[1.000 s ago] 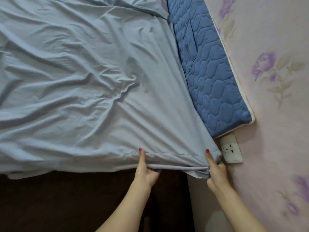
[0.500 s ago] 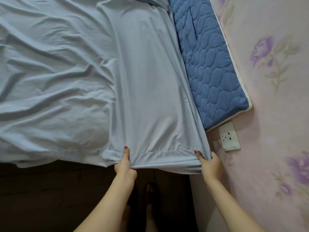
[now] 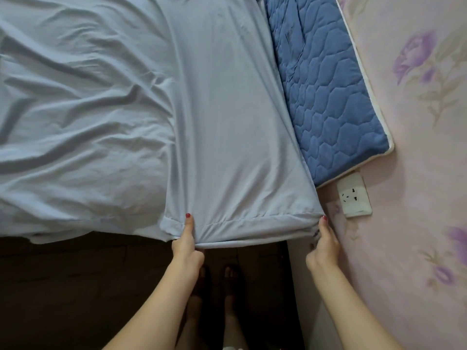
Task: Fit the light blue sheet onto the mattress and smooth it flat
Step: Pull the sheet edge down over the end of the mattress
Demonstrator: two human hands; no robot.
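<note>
Light blue sheet (image 3: 156,102): spread over the bed, its near hem hanging past the bed's front edge; taut and smooth in the strip running away from the two grips, heavily creased to the left of the left grip; left hand (image 3: 185,245): grip closed on the hem, thumb lying on top, fingers tucked under the fabric; right hand (image 3: 324,245): grip closed on the hem's right corner, pinching bunched cloth; quilted blue mattress (image 3: 326,97): uncovered beyond and right of the right grip, its white-piped edge against the floral wall (image 3: 419,152); wall socket (image 3: 354,195): just right of the right grip, on the wall.
</note>
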